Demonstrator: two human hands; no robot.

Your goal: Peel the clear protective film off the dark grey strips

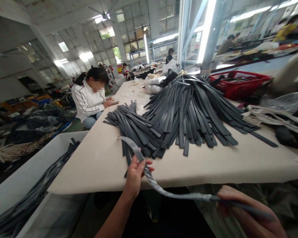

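A long dark grey strap (154,183), shiny in places, runs between my two hands in front of the table's near edge. My left hand (136,173) pinches it near one end, and that end curves up and away over the tabletop. At the lower right, my right hand (248,211) is closed around the other part of the strap, slightly blurred. Just beyond my left hand lies a smaller pile of dark straps (131,127). A large bundle of similar straps (188,109), gathered at the top, fans out beside it.
The pale-covered table (94,168) has a rounded near edge. At left, a white bin (64,138) holds more straps. A seated person (88,96) in a white top is at the table's left side. A red basket (238,91) and plastic bags (155,84) stand behind the bundle.
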